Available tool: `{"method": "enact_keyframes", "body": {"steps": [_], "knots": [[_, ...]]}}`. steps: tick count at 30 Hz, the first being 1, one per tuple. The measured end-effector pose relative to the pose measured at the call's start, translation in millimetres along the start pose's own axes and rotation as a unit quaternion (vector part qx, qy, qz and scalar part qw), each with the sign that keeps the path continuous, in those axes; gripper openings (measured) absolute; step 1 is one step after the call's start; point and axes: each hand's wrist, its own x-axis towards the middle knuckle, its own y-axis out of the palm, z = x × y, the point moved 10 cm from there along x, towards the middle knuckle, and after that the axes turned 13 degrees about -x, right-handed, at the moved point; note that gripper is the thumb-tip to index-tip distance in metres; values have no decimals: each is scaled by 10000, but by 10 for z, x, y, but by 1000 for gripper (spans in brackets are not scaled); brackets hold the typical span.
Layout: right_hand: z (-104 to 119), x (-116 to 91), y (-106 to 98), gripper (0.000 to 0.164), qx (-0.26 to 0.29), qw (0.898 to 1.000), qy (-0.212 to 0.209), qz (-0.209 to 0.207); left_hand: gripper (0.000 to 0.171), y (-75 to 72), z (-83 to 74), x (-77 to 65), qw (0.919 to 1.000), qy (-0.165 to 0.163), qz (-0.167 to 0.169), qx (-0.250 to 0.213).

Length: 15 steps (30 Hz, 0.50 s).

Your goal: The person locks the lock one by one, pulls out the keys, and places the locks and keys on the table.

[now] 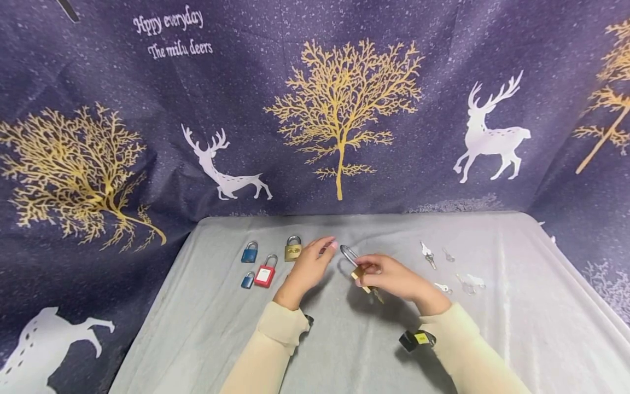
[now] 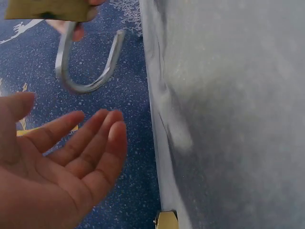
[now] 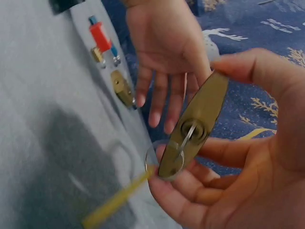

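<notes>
My right hand (image 1: 391, 278) grips a brass padlock (image 1: 361, 279) by its body, thumb and fingers on opposite edges. Its long steel shackle (image 2: 88, 86) stands open, one end free of the body, as the left wrist view shows. A key (image 3: 187, 138) sits in the keyhole, and from its ring (image 3: 147, 160) dangles a blurred yellowish key (image 3: 116, 200). My left hand (image 1: 310, 265) hovers beside the shackle, palm up with loosely bent fingers, holding nothing.
Left on the grey cloth (image 1: 197, 328) lie a blue padlock (image 1: 249, 254), a smaller blue one (image 1: 248, 280), a red one (image 1: 264, 275) and a brass one (image 1: 293, 251). Another brass padlock (image 3: 122, 88) shows in the right wrist view. Several keys (image 1: 428, 256) lie right.
</notes>
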Motion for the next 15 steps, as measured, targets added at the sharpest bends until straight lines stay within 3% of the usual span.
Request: {"method": "enact_keyframes", "body": {"steps": [4,7,10,15], "knots": [[50,-28,54,63,840,9949,-248,495,55,26,-4,-8,9999,-29,103,-125],[87,-55,76,59,1540,9835,-472,823,56,52,-3,-12,9993,-19,207,-324],[163,-90,87,55,2310,9624,-835,1160,56,79,10,-15,9980,-81,316,-534],[326,-154,56,45,3337,9180,-1415,1608,57,122,-22,-20,9925,-143,528,-1094]]}}
